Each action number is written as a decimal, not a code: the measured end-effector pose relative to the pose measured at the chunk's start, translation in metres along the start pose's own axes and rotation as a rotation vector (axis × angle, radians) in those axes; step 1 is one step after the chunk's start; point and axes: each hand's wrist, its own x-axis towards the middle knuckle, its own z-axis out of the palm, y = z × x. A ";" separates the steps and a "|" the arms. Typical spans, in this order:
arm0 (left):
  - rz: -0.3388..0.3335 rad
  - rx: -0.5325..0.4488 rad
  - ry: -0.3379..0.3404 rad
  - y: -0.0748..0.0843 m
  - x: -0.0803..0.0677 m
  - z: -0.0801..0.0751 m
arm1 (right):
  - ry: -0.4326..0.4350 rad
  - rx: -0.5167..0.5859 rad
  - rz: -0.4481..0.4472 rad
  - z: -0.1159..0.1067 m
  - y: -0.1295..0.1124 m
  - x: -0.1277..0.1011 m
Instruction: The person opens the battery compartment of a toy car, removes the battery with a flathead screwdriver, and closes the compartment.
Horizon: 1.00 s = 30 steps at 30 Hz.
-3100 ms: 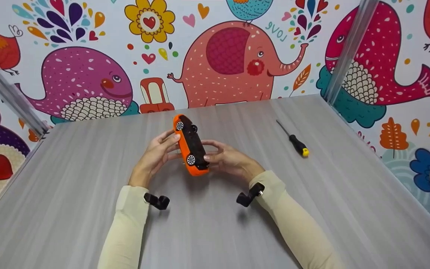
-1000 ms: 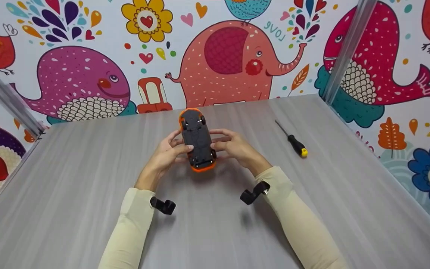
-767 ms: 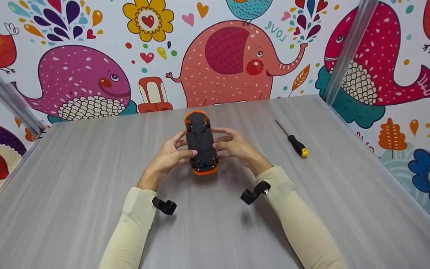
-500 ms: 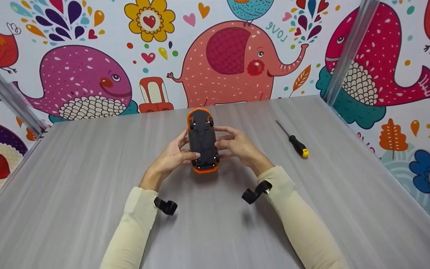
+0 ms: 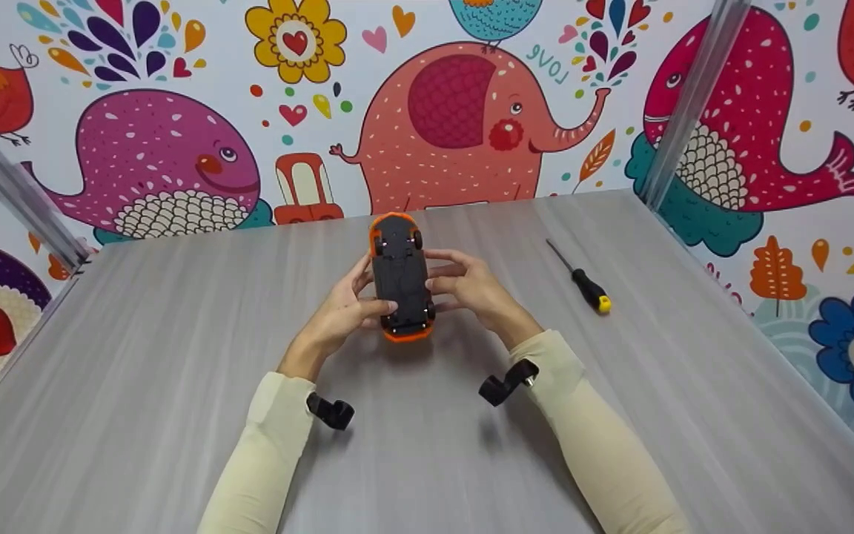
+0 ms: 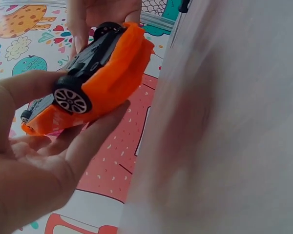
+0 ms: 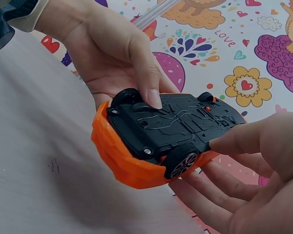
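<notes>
- The orange toy car (image 5: 400,276) is smooth plastic, turned upside down; its black underside with moulded ridges faces up, and the wheels have silver spoked rims.
- I hold it above the grey wood-grain worktop (image 5: 175,356), near the middle.
- My left hand (image 5: 338,315) cups one side, thumb laid on the black base, fingers curled under the body.
- My right hand (image 5: 471,285) grips the other side the same way.
- A screwdriver (image 5: 583,280) with a thin metal shaft and black-yellow handle lies well apart on the right.
</notes>
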 end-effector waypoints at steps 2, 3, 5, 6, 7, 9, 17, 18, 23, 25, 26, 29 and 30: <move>-0.015 -0.018 0.020 0.001 0.000 0.000 | 0.002 0.000 -0.034 0.000 -0.001 -0.001; -0.021 -0.027 0.026 0.001 0.000 0.001 | 0.001 0.001 -0.055 0.000 -0.001 -0.001; -0.031 -0.039 0.036 0.002 0.001 0.001 | 0.001 0.004 -0.096 0.000 -0.003 -0.002; -0.035 -0.045 0.040 0.002 0.001 0.001 | -0.001 0.005 -0.114 -0.001 -0.004 -0.002; -0.040 -0.049 0.042 0.002 0.001 0.001 | -0.006 0.006 -0.133 -0.001 -0.004 -0.003; -0.048 -0.057 0.049 0.003 0.001 0.001 | -0.018 0.008 -0.161 -0.001 -0.006 -0.004; -0.050 -0.064 0.057 0.003 0.001 0.000 | -0.059 -0.070 -0.202 -0.003 -0.010 -0.009; -0.051 -0.065 0.058 0.003 0.001 0.001 | -0.060 -0.083 -0.205 -0.003 -0.010 -0.009; -0.057 -0.061 0.052 0.003 0.001 0.003 | -0.057 -0.181 -0.217 -0.004 -0.009 -0.009; -0.060 -0.059 0.052 0.003 0.001 0.003 | -0.054 -0.228 -0.215 -0.004 -0.008 -0.009; -0.063 -0.061 0.052 0.002 0.001 0.003 | -0.053 -0.246 -0.215 -0.004 -0.007 -0.008; -0.050 -0.064 0.037 0.002 0.001 0.004 | -0.049 -0.277 -0.227 -0.003 -0.005 -0.007; -0.044 -0.066 0.031 0.002 0.001 0.004 | -0.046 -0.282 -0.231 -0.003 -0.005 -0.007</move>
